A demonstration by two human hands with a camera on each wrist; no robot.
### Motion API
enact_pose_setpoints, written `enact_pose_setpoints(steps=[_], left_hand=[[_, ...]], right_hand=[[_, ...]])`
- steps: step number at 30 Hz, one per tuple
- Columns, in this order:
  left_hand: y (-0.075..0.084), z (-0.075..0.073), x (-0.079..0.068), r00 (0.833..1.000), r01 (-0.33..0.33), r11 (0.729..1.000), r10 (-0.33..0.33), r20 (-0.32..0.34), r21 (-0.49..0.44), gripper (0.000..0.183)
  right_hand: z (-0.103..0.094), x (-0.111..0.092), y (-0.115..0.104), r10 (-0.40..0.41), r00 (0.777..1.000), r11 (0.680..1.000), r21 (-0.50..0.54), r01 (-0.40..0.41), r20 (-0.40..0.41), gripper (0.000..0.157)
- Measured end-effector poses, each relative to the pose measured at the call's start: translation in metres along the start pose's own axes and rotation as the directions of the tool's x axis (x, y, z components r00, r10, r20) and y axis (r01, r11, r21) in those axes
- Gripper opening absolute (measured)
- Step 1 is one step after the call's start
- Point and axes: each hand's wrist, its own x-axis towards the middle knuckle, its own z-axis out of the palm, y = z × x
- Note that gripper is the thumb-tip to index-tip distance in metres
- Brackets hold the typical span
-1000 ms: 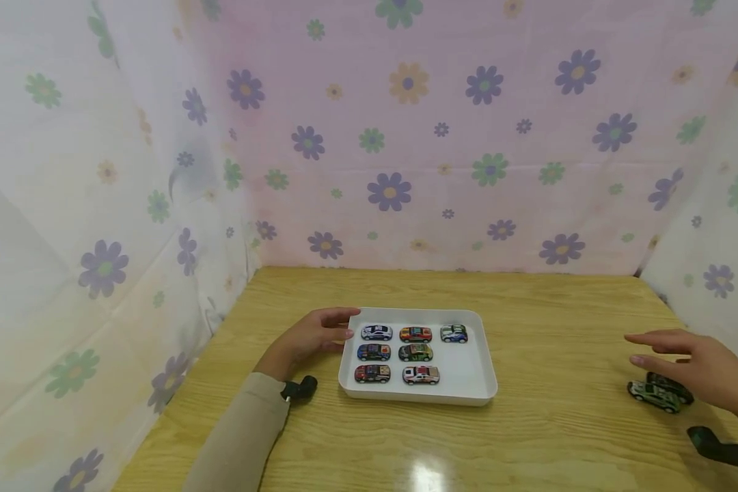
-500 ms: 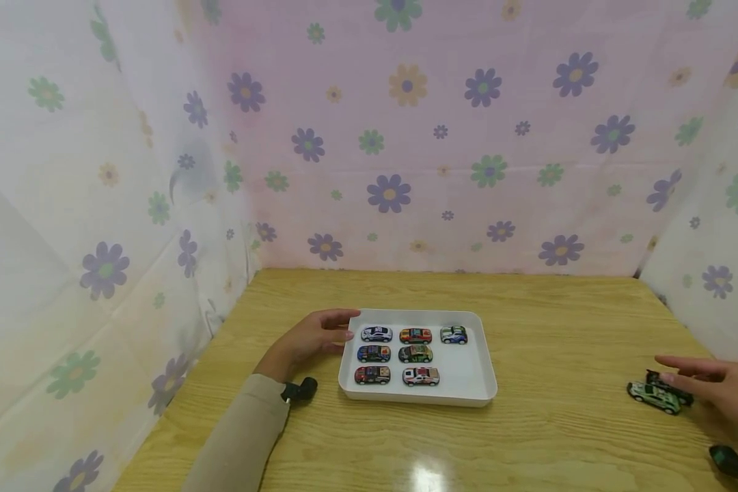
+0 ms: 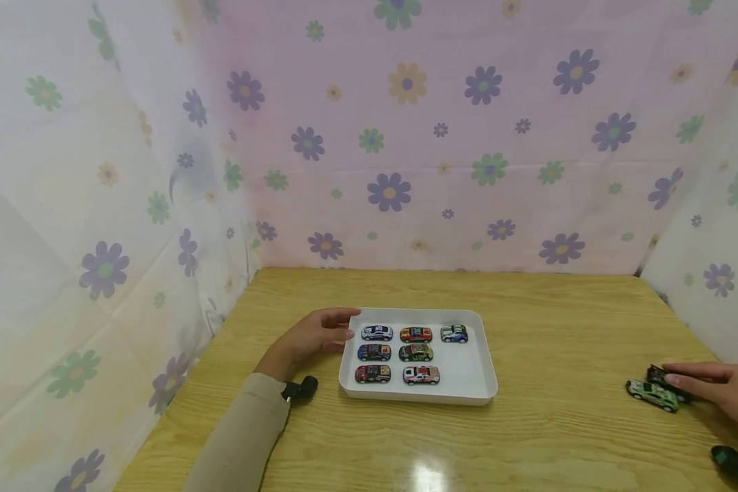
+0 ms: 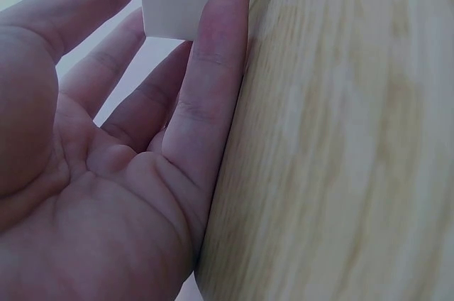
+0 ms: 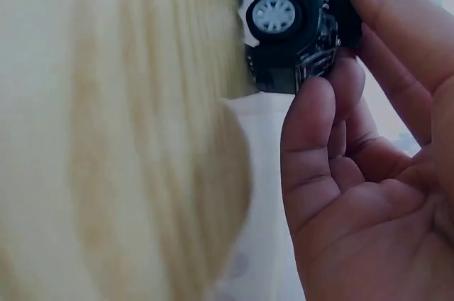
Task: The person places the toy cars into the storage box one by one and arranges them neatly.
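My left hand (image 3: 310, 342) is at the left side of a white rectangular tray (image 3: 467, 379), fingers extended and touching its wall. In the left wrist view the little finger lies along the tabletop, its tip at the tray wall (image 4: 177, 3). Far to the right, my right hand (image 3: 726, 393) pinches a black toy car (image 3: 657, 374) between thumb and fingers. Right beside that car is a green toy car (image 3: 652, 395). The right wrist view shows the black car's white-spoked wheel (image 5: 274, 15) and dark end close to my fingertips; its upper part is cut off.
Several toy cars stand in rows inside the tray, including a white-and-red car (image 3: 421, 375) in the front row and a green-and-blue car (image 3: 454, 333) at back right. Flowered cloth (image 3: 443, 157) surrounds the wooden table (image 3: 559, 328) at the back and sides.
My right hand has moved right and down from above the two loose cars and now grips the black one. The left hand and the tray have stayed still.
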Motion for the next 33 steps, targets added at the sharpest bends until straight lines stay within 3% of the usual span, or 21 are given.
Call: enact_pose_setpoints(steps=[5,12,20,28,33], left_hand=[[-0.002,-0.001,0.000,1.000,-0.009,1.000,0.009,0.008,-0.003,0.057],[-0.003,-0.001,0.001,1.000,-0.015,1.000,0.015,0.003,0.007,0.057],[-0.002,-0.001,0.000,1.000,-0.004,1.000,0.004,-0.017,0.028,0.057],[-0.001,-0.001,0.000,1.000,-0.012,1.000,0.011,0.012,0.019,0.057],[-0.001,-0.002,0.001,1.000,-0.014,1.000,0.014,0.025,0.009,0.058]], right_hand=[[-0.002,0.003,-0.007,-0.037,0.997,0.999,0.031,0.039,-0.063,0.064],[-0.019,0.001,-0.058,-0.122,0.992,0.992,0.043,0.122,-0.017,0.064],[-0.020,0.012,-0.103,-0.300,0.948,0.948,0.081,0.309,-0.106,0.038],[-0.015,0.025,-0.144,-0.398,0.912,0.900,0.151,0.409,-0.101,0.030],[-0.007,0.031,-0.168,-0.418,0.903,0.883,0.190,0.429,-0.096,0.030]])
